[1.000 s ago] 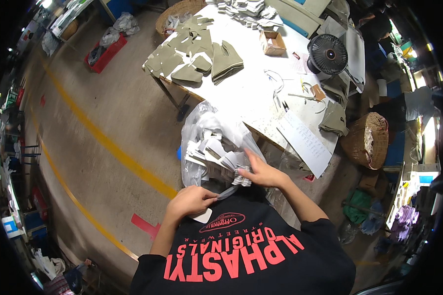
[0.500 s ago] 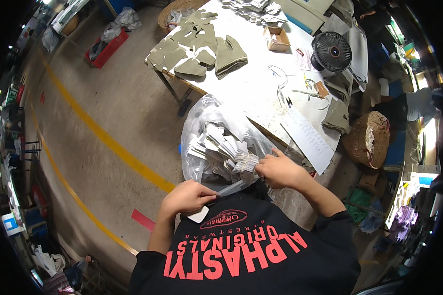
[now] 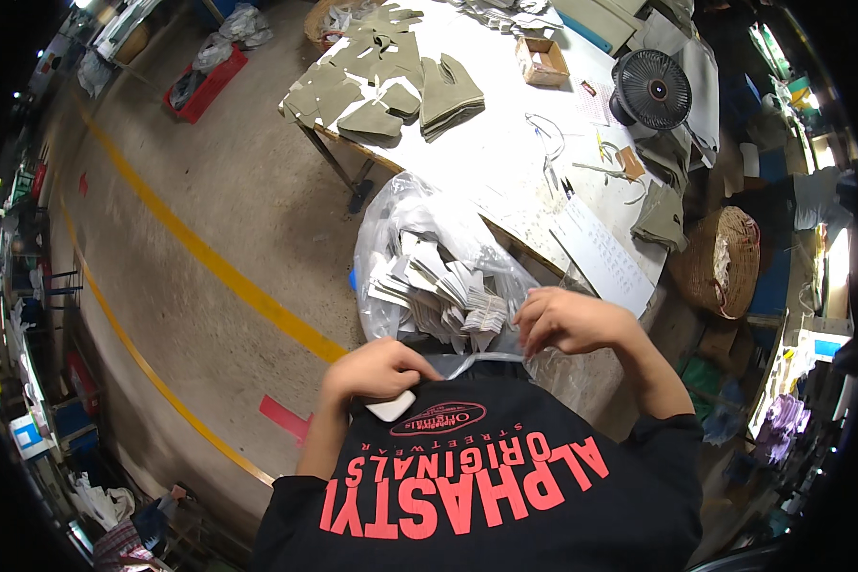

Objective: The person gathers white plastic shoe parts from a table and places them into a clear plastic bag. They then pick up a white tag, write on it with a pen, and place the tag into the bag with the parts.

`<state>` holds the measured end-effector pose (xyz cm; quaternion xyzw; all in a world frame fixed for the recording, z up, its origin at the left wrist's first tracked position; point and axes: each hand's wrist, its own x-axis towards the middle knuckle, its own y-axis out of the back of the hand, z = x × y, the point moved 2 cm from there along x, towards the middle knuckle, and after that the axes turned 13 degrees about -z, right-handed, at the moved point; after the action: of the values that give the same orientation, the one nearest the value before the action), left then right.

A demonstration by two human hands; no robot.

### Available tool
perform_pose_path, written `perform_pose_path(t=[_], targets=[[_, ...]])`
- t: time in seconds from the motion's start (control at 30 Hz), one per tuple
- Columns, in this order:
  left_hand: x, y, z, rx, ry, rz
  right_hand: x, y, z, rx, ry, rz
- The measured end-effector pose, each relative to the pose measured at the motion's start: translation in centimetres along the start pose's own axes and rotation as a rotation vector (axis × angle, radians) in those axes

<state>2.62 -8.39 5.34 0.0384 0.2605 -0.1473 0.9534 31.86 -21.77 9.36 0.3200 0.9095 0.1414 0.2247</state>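
A clear plastic bag (image 3: 377, 229) stands open against my front, beside the table edge. Inside it lie several bundles of white cut pieces (image 3: 439, 281), some fanned out; one bundle (image 3: 484, 313) looks tied with a thin band. My left hand (image 3: 381, 370) is closed on the near left part of the bag's rim. At the right side of the rim, my right hand (image 3: 574, 322) has its fingers curled down around the plastic film; their tips are partly hidden. A small white rounded object (image 3: 391, 408) sits below my left hand, against my black shirt.
The white table (image 3: 500, 143) bears olive fabric pieces (image 3: 381, 81), a cardboard box (image 3: 541, 62), a black fan (image 3: 651, 89) and a written sheet (image 3: 601, 253). A wicker basket (image 3: 717, 262) stands right; a red crate (image 3: 207, 84) sits on the floor at far left.
My right hand has drawn back from the tied bundle to the bag's right rim, its fingers now curled downward. My left hand has shifted slightly up and right along the rim.
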Motion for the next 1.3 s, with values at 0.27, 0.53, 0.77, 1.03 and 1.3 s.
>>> perform_pose_path(t=[0.27, 0.53, 0.77, 1.03, 1.3], targets=[[0.0, 1.6, -1.3, 0.257, 0.436, 0.719, 2.4, -0.6, 1.9, 0.163, -0.156, 0.566], [0.7, -0.8, -4.4, 0.375, 0.615, 0.601, 9.1, -9.7, 7.6, -0.269, -0.651, 0.648], [-2.9, 0.6, -4.4, 0.372, 0.78, 0.78, 9.9, -10.1, 7.4, -0.301, -0.675, 0.643], [-2.5, 0.3, -3.5, 0.032, 0.138, 0.791, 9.8, -10.0, 5.3, -0.518, -0.626, 0.702], [-4.2, 0.6, -3.3, -0.008, -0.061, 0.925, 4.9, -5.7, 5.0, -0.405, -0.844, 0.016]])
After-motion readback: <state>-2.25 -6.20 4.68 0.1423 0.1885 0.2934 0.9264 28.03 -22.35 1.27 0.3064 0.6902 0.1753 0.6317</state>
